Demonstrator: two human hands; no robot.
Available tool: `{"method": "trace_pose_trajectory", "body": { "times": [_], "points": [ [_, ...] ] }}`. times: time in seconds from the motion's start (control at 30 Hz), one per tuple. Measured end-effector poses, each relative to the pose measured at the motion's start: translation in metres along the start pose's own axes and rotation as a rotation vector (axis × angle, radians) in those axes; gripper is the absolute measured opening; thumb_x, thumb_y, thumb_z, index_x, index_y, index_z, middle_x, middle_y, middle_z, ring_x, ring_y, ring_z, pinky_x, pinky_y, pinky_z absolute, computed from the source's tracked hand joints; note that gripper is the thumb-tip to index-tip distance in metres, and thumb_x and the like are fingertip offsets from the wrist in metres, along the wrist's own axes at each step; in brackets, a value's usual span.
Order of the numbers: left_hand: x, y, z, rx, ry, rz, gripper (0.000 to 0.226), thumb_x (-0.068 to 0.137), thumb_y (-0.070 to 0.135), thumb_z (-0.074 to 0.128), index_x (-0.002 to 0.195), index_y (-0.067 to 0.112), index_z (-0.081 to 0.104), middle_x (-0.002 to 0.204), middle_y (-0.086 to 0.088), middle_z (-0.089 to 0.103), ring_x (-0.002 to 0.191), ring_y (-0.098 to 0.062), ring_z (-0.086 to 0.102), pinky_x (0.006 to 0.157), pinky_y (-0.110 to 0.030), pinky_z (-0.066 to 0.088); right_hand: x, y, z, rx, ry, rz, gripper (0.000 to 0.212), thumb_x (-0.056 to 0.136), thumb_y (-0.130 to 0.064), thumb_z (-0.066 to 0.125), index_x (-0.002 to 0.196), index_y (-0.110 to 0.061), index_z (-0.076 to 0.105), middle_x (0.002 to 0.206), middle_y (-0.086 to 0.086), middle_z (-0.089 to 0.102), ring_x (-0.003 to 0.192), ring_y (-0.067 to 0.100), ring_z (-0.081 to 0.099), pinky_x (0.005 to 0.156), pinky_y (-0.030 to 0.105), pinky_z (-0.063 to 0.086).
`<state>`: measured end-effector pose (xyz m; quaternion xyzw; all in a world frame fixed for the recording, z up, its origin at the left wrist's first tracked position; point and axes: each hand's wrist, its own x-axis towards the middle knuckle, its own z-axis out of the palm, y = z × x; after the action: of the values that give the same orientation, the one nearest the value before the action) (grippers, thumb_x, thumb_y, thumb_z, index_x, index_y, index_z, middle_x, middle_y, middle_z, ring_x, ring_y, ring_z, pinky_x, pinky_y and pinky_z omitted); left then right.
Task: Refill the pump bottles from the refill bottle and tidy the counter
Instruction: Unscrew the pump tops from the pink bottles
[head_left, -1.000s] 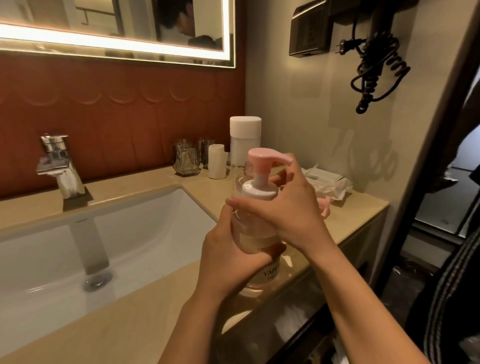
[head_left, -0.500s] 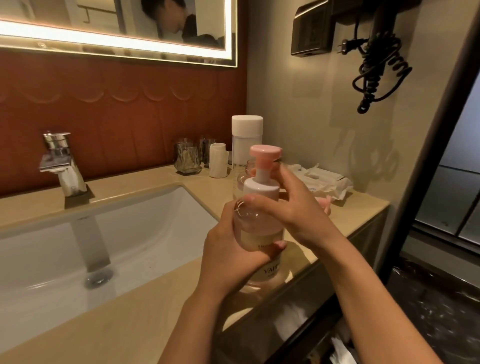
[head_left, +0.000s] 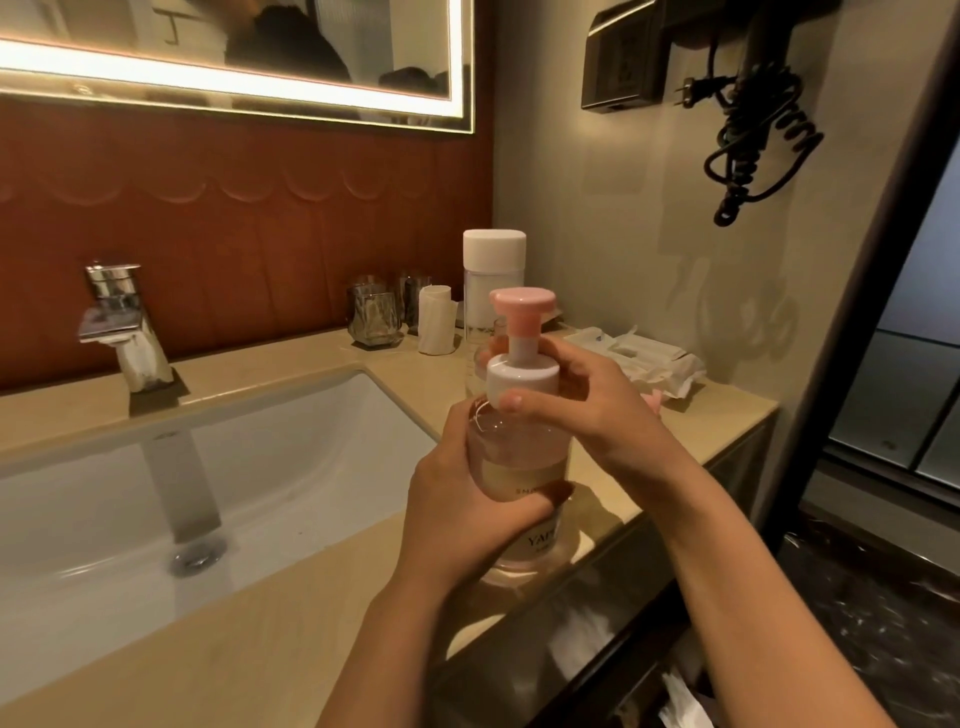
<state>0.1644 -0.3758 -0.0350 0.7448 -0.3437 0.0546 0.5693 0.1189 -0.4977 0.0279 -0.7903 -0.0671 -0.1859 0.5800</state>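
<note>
A clear pump bottle (head_left: 519, 457) with a pink pump head and white collar stands near the front edge of the beige counter (head_left: 249, 634), part filled with pale liquid. My left hand (head_left: 462, 499) grips its body from the left. My right hand (head_left: 587, 410) holds the white collar, thumb across its front. A tall bottle with a white cap (head_left: 493, 275) stands behind by the wall. Another clear container just behind the pump bottle is mostly hidden.
A white sink (head_left: 182, 493) with a chrome tap (head_left: 124, 332) lies to the left. Glass tumblers (head_left: 374, 319) and a small white roll (head_left: 435, 327) stand at the back. A crumpled wipes packet (head_left: 644, 358) lies at the right. A coiled black cord (head_left: 753, 140) hangs on the wall.
The pump head has turned round: its spout pointed right a second ago and now faces me. My right hand has shifted round the collar; my left hand keeps its grip.
</note>
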Motion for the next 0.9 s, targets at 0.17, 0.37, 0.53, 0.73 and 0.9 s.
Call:
{"method": "trace_pose_trajectory", "body": {
  "times": [0.17, 0.37, 0.53, 0.73, 0.9],
  "points": [
    [0.001, -0.004, 0.0, -0.013, 0.003, 0.012, 0.072, 0.054, 0.046, 0.084, 0.106, 0.055, 0.035, 0.094, 0.038, 0.053, 0.09, 0.019, 0.053, 0.069, -0.003, 0.043, 0.001, -0.003, 0.014, -0.168, 0.176, -0.026, 0.068, 0.059, -0.058, 0.076, 0.114, -0.034, 0.043, 0.114, -0.013, 0.055, 0.103, 0.006, 0.056, 0.078, 0.02, 0.052],
    [0.001, 0.0, 0.0, -0.003, -0.004, 0.004, 0.069, 0.05, 0.049, 0.073, 0.105, 0.055, 0.032, 0.096, 0.036, 0.048, 0.089, 0.017, 0.052, 0.068, -0.001, 0.042, 0.002, -0.003, 0.016, -0.3, 0.369, -0.067, 0.057, 0.063, -0.045, 0.08, 0.109, -0.022, 0.053, 0.104, -0.011, 0.06, 0.094, 0.004, 0.057, 0.073, 0.015, 0.05],
    [0.0, -0.002, 0.001, -0.007, 0.007, 0.01, 0.074, 0.044, 0.063, 0.067, 0.109, 0.054, 0.033, 0.101, 0.034, 0.05, 0.094, 0.015, 0.053, 0.072, -0.001, 0.043, -0.001, -0.002, 0.003, -0.041, 0.102, -0.04, 0.05, 0.073, -0.036, 0.075, 0.118, -0.023, 0.059, 0.107, -0.012, 0.065, 0.095, 0.0, 0.061, 0.069, 0.01, 0.049],
    [0.001, -0.005, 0.001, -0.001, 0.012, 0.005, 0.068, 0.057, 0.043, 0.085, 0.104, 0.055, 0.037, 0.091, 0.038, 0.055, 0.09, 0.018, 0.054, 0.069, -0.006, 0.045, -0.003, -0.002, 0.016, -0.152, 0.172, -0.06, 0.057, 0.067, -0.053, 0.073, 0.114, -0.038, 0.044, 0.12, -0.006, 0.053, 0.107, 0.01, 0.054, 0.081, 0.024, 0.052],
    [0.0, -0.005, 0.001, -0.004, -0.001, -0.022, 0.063, 0.059, 0.036, 0.085, 0.101, 0.049, 0.039, 0.085, 0.031, 0.053, 0.081, 0.023, 0.052, 0.063, 0.0, 0.042, 0.001, -0.001, 0.032, -0.368, 0.433, -0.051, 0.064, 0.061, -0.051, 0.08, 0.107, -0.031, 0.039, 0.114, -0.009, 0.049, 0.108, 0.011, 0.048, 0.086, 0.028, 0.048]
  ]
}}
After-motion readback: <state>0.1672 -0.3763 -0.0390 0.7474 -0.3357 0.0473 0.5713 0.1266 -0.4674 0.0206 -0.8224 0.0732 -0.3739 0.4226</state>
